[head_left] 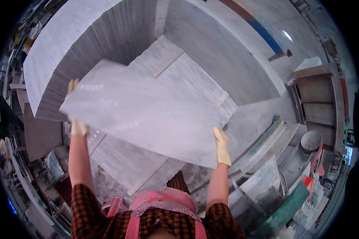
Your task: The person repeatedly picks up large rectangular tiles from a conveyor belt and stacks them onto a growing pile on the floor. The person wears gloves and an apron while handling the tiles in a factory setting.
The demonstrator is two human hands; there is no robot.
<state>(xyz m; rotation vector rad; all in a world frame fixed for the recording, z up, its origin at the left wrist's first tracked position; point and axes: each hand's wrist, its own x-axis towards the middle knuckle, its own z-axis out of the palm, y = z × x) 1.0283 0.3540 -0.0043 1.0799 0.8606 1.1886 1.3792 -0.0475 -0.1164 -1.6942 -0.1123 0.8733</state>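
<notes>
Between my two hands is a large, pale grey, rectangular stone-like slab (147,111), tilted with its left end farther from me. My left hand (79,126), in a cream glove, grips the left end; glove fingers show at both the slab's near and far edges there. My right hand (222,146), also gloved, is closed on the right end, its thumb side on the edge and the other fingers hidden beneath. Under the slab lies a stack of similar slabs on edge (183,67), with thin wooden strips (148,175) across it.
A tall row of upright slabs (123,32) stands at the far left. Another big slab stack (219,51) leans at the far right. To the right are a wooden frame (317,103), a round bucket (311,142) and scrap pieces (263,179). Clutter lines the left side.
</notes>
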